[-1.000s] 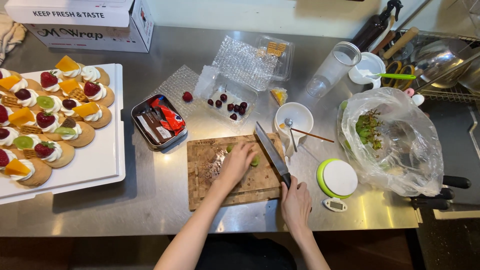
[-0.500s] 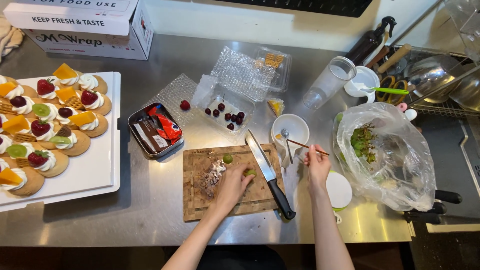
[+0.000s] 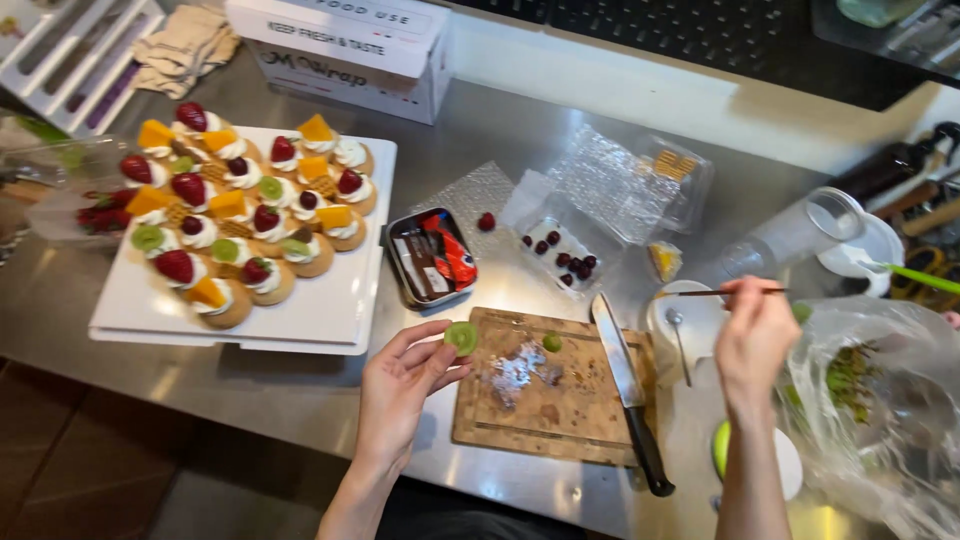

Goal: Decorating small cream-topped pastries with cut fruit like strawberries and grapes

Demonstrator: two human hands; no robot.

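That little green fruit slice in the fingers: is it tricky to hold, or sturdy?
The green fruit slice looks thin and wet-cut, so probably slippery and soft; the left hand pinches it only at its fingertips. It seems very light. Flat as it is, it should lie still rather than roll, like the other piece on the cutting board.

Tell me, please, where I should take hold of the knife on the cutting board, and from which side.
Probably by the black handle of the knife, coming from the near edge of the counter. The blade points away toward the berries, and the handle sticks out past the cutting board, so fingers can likely wrap it without nearing the blade's edge. The right hand is nearer.
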